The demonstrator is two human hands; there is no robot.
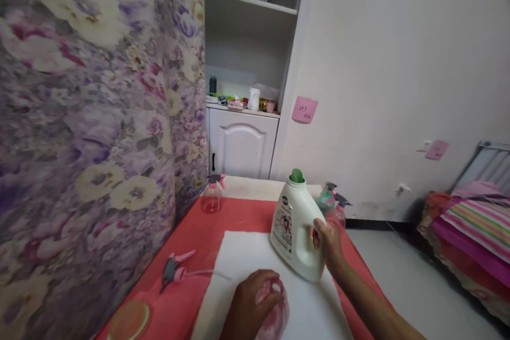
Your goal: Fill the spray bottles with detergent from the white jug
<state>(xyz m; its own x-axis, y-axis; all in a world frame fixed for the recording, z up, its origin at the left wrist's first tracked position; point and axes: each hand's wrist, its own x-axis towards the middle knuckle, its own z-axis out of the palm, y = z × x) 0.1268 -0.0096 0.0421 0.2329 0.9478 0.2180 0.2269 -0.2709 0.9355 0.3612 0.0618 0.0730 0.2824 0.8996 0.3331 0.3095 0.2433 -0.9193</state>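
Note:
My right hand [327, 241] grips the handle of a white detergent jug [295, 226] with a green spout, tilted a little toward the left over a white sheet [243, 271] on the red table. My left hand [250, 305] is wrapped around the top of a small pink translucent bottle [274, 314] standing on the white sheet near the front edge. A grey and pink spray head with its tube [174, 268] lies loose on the red cloth to the left of that bottle.
A pink spray bottle [212, 195] stands at the table's far left, and two more spray bottles [334, 204] behind the jug. A round lid [129, 320] lies at front left. A floral curtain [87, 117] hangs left. White cabinet [241, 143] and striped bedding [474, 228] lie beyond.

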